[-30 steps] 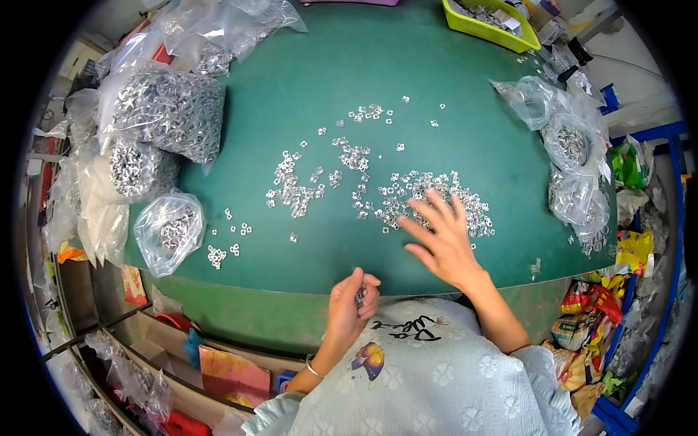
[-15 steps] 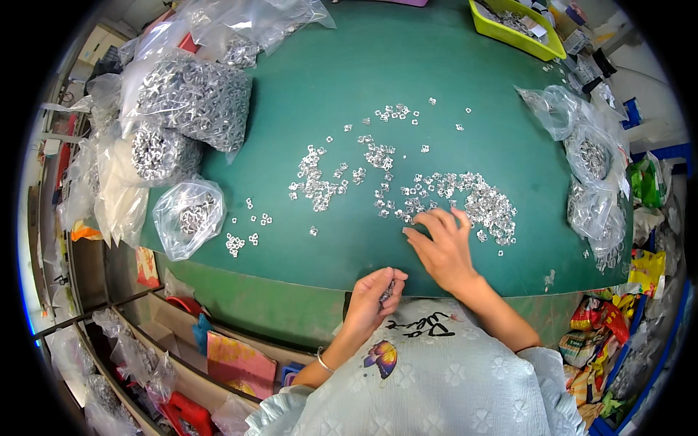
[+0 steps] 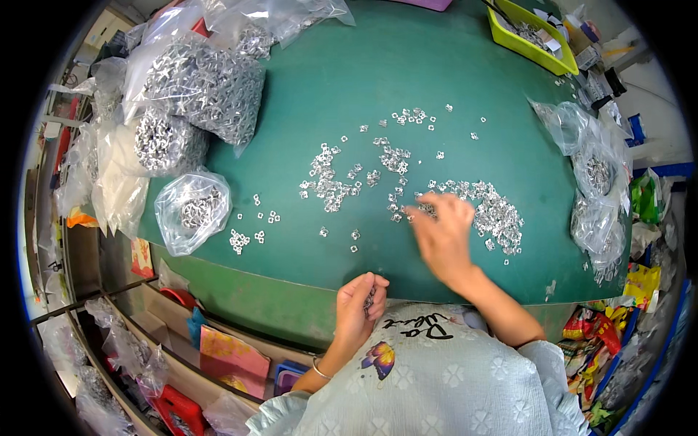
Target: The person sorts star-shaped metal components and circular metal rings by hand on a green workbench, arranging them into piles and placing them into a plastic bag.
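My left hand (image 3: pixel 361 305) is closed near the table's front edge, around a clump of small silvery metal pieces (image 3: pixel 370 296) partly hidden by the fingers. Over the left end of the large pile of flat, clover-shaped metal pieces (image 3: pixel 499 218) is my right hand (image 3: pixel 445 236), slightly blurred. Its fingers are bent, with a gap between thumb and forefinger, and pieces show on the table beside them. A looser cluster of the same pieces (image 3: pixel 331 185) lies left of the pile. Two single pieces (image 3: pixel 355 235) lie between my hands and that cluster.
Clear bags of metal parts (image 3: pixel 207 87) are heaped at the left, beside an opened bag (image 3: pixel 193 213). More bags (image 3: pixel 598 174) lie along the right edge. A yellow-green tray (image 3: pixel 534 40) stands at the far right. Drawers (image 3: pixel 167 327) sit below the table at the left.
Two single pieces now lie on the table in front of my left hand. My right hand's fingers have bent further over the pile's left end. The whole view has shifted slightly.
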The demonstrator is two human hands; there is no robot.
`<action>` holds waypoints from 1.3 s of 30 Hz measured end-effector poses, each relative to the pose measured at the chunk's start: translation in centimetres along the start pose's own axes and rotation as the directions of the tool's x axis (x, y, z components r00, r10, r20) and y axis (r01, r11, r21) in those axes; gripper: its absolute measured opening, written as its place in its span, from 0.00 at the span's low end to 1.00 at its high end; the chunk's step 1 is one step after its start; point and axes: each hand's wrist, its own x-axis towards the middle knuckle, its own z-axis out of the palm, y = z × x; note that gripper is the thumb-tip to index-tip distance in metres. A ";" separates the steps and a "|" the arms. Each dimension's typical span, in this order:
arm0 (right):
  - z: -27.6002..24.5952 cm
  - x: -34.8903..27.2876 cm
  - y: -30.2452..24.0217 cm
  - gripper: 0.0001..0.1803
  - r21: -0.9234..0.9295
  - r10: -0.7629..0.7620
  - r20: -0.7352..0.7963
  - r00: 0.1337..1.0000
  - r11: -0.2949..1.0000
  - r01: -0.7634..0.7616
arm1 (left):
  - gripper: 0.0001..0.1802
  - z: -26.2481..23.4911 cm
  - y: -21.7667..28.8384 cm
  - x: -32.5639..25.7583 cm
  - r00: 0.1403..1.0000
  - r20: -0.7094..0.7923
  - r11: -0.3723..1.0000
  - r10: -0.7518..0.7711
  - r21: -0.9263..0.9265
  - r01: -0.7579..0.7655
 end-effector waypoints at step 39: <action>-1.7 3.6 4.0 0.11 0.030 0.019 0.279 0.960 0.999 -0.029 | 0.07 -1.9 2.9 3.8 0.648 0.224 -0.068 0.728 0.964 -0.257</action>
